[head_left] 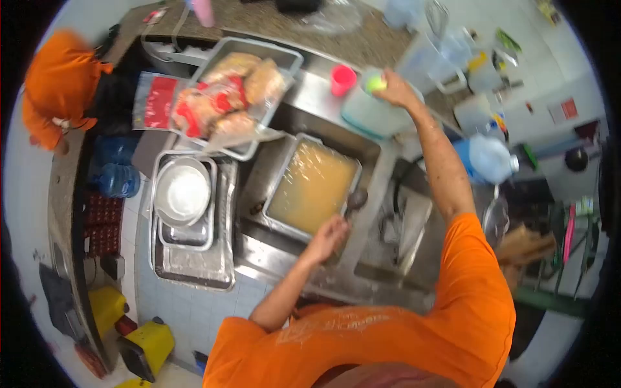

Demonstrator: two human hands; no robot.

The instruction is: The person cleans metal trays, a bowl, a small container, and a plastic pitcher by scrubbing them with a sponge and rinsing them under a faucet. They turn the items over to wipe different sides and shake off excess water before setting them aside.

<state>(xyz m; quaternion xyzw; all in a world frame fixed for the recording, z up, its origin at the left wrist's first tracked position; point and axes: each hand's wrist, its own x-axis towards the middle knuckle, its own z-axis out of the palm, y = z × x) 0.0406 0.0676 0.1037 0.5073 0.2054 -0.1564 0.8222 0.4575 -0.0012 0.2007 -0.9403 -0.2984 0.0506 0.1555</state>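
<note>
My left hand (328, 239) is closed around the handle of a metal spoon (357, 198). The spoon's dark bowl is up beside the right rim of a rectangular metal pan (279, 184), which sits in the sink and holds cloudy yellowish liquid. Farther off, my right hand (396, 90) grips a yellow-green sponge (375, 83) above a translucent tub (363, 115) of pale bluish-green liquid. A pink cup (343, 80) stands just left of that tub.
A grey tray (292, 63) with bagged food lies at the upper left. Below it, a round pot (183, 192) rests in stacked metal trays (194, 262). A blue water jug (490, 160) stands on the right. Another person in orange (61, 84) is at far left.
</note>
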